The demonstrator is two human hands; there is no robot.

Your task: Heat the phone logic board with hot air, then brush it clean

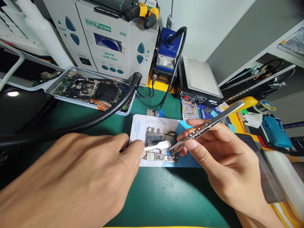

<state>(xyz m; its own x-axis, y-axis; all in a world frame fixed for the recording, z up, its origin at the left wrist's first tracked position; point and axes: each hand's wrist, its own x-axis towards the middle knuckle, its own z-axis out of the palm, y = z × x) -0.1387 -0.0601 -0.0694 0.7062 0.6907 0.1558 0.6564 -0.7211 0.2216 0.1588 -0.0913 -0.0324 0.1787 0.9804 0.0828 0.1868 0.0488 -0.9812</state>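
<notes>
My left hand (95, 171) is closed around the stick of a white cotton swab (162, 145), whose tip hangs over a phone circuit board (155, 138). Between the thumb and fingers of my right hand (225, 158) is a pair of metal tweezers (199, 129), held aslant with the points down beside the swab tip. The tweezer points are slightly apart; whether they touch the board I cannot tell. Underneath the board lies a white and blue card or mat (140, 126). Part of the board's left edge sits close to my left fingertips.
A black hose (114, 109) crosses at left, before a hot-air station (106, 41). Behind it lies a tray (128, 110) of circuit boards. A soldering iron stand (168, 47) and a heating plate (201, 79) stand at the back. Green matting (161, 196) covers the bench.
</notes>
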